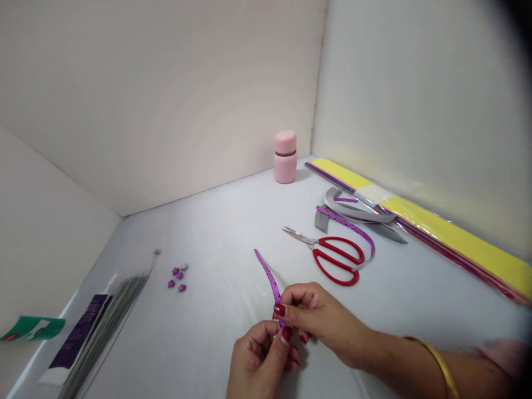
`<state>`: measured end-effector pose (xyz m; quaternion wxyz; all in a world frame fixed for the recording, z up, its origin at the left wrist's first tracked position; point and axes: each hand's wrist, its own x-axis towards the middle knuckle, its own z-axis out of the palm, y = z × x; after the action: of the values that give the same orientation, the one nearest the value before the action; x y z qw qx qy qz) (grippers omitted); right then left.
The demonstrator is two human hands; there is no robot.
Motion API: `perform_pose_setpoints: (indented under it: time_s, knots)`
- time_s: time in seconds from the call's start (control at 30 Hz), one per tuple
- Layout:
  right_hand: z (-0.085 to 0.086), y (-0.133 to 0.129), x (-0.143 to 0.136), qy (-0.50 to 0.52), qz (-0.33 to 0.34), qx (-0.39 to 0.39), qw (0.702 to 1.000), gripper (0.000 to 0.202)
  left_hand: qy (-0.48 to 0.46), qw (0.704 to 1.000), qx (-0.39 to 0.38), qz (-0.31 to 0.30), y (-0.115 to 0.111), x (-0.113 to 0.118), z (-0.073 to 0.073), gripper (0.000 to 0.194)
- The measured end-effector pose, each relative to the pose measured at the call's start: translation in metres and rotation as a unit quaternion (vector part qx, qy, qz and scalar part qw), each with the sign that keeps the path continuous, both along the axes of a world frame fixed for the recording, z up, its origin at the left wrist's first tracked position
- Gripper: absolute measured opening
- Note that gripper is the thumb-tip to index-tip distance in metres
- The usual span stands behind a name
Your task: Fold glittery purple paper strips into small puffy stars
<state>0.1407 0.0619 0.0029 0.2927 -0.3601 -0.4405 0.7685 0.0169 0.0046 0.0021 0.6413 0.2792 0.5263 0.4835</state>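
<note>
A shiny purple paper strip (pixel 271 279) runs up from between my fingertips, its free end curving to the upper left. My left hand (pixel 260 360) pinches its lower end between thumb and fingers. Just above, my right hand (pixel 318 316) grips the same strip with thumb and forefinger. The strip's lowest part is hidden behind my fingers. Red-handled scissors (pixel 311 241) lie beyond my right hand, blades pointing left. To the left of my hands sit several small purple folded stars (pixel 182 288) with a silver one (pixel 184 267) beside them.
A pink flask (pixel 285 158) stands at the back. Grey strips (pixel 361 210) and another purple strip (pixel 353 226) lie behind the scissors. A long pack of yellow paper (pixel 436 227) lines the right wall. At left are thin wires (pixel 112 316) and a purple-and-white tube (pixel 81 335).
</note>
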Motion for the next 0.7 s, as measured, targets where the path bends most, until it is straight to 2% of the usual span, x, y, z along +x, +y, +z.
perform_pose_setpoints:
  time_s: [0.13, 0.33, 0.57, 0.7]
  knots:
    - [0.0004, -0.0001, -0.0003, -0.001, 0.016, -0.004, 1.0, 0.033, -0.005, 1.0, 0.013, 0.008, -0.0004, 0.0008, -0.0001, 0.033]
    - [0.0084, 0.0046, 0.0014, -0.038, -0.039, 0.037, 0.998, 0.035, 0.014, 0.998, 0.02, 0.049, -0.0011, -0.0037, -0.004, 0.034]
    - [0.0059, 0.0036, 0.0008, -0.044, 0.036, 0.013, 0.998, 0.032, 0.068, 0.996, 0.029, 0.059, -0.001, -0.0075, -0.0052, 0.032]
    - [0.0075, 0.0034, 0.0003, -0.067, 0.044, 0.02, 0.997, 0.03, 0.11, 0.992, 0.04, 0.05, -0.001, -0.0084, -0.0073, 0.033]
